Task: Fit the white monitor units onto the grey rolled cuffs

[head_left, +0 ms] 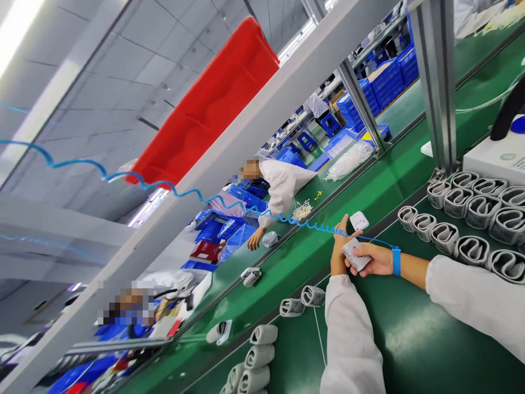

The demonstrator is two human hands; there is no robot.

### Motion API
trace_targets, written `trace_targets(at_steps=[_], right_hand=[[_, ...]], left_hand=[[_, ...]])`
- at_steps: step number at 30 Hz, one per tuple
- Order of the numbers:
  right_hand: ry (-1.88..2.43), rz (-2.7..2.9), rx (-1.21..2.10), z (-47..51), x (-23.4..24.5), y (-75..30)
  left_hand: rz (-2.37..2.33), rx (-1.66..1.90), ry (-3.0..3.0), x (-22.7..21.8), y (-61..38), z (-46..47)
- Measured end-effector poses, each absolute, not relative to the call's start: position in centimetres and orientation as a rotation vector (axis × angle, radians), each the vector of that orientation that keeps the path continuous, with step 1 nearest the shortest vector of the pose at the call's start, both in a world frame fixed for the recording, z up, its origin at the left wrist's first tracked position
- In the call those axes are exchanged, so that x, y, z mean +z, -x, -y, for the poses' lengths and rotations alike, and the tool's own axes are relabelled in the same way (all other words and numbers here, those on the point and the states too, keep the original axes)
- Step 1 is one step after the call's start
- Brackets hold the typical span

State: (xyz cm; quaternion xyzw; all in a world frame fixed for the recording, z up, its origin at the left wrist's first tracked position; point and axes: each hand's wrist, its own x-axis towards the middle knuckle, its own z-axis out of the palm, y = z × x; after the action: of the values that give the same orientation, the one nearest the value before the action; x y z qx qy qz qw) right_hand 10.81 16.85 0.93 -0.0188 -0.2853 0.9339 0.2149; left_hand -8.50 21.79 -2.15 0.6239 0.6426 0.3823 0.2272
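Note:
My right hand [375, 259], with a blue strap [396, 261] around its wrist, grips a small white-and-grey box-shaped device [356, 255], thumb on top. My left hand [339, 243] reaches past it over the green belt, fingers stretched out and partly hidden behind the held device. Close to the left fingertips lies a second white device [359, 221] with small dark marks; I cannot tell whether they touch. Rolled grey cuffs [444, 237] stand in rows to the right of my hands. Two more rolled cuffs [313, 296] sit left of my left forearm.
A coiled blue cord [246, 210] runs across the view to the strap. Metal posts [435, 82] and a beam hold a red bin [209, 109] overhead. More cuffs [259, 355] stand lower left. White devices [251, 276] lie along the belt. A co-worker's hand [256, 239] rests opposite.

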Motion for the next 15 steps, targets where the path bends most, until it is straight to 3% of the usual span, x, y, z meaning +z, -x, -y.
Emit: trace_targets(at_steps=[10,15], right_hand=[[0.199,0.748,2.577,-17.3,1.1,-12.2],[0.286,0.747,2.536,-18.0,2.1,-13.0]], left_hand=[[-1.681,1.255,-1.487,-1.9,8.0,-21.0],[-1.479,1.542,-1.267,-1.3,8.2,-17.2]])
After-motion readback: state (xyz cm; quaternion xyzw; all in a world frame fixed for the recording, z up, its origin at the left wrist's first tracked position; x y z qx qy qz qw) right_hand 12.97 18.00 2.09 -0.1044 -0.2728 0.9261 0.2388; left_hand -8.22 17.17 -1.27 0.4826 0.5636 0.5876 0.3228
